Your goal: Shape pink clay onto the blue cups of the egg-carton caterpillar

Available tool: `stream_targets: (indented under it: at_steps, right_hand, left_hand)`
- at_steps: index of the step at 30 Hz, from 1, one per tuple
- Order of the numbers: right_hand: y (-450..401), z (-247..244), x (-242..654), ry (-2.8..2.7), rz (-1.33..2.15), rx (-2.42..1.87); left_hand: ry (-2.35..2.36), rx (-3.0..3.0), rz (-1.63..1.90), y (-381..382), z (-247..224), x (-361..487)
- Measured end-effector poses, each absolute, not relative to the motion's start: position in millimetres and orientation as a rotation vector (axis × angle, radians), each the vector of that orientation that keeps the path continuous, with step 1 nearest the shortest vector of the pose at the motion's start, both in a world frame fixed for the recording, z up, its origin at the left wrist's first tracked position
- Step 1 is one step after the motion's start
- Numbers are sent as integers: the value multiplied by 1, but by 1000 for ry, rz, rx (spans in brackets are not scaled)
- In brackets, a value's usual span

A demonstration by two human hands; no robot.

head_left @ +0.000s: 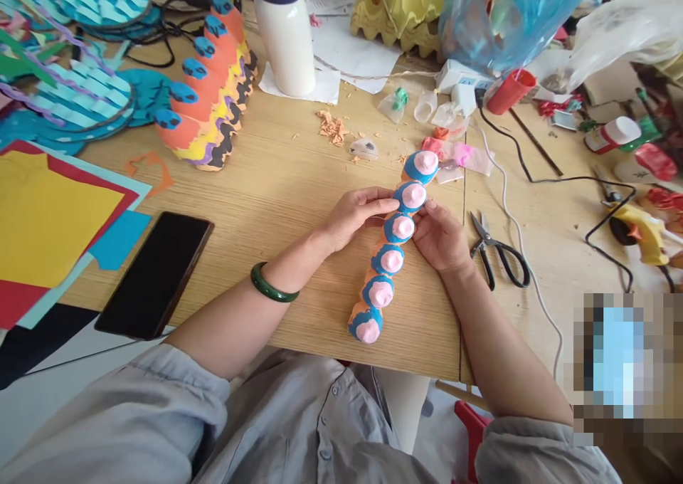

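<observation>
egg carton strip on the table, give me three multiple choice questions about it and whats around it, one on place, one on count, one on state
1. Where are the scissors?
A. right of the right hand
B. on the phone
C. on the coloured paper

2. How many pink tips does the egg carton strip have?
A. four
B. five
C. six

3. What state is the strip in?
A. untouched
B. held by both hands
C. hanging from a hook

Answers:
1. A, they lie on the table just beyond that hand.
2. C, six pink tips run along the strip.
3. B, the fingers of the left hand and the right hand are on it.
</observation>
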State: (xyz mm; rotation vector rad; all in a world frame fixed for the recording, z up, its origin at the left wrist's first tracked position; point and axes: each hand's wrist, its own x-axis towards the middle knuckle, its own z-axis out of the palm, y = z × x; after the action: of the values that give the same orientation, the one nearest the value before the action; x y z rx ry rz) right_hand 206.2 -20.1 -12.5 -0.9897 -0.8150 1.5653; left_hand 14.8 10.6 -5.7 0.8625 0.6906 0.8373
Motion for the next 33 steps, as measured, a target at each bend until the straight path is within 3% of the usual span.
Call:
stream_targets:
  at_steps: [33]
  right_hand:
    - [-35,-10,209,-813,1603,-1047]
  left_hand:
    - [641,888,670,5,2,11]
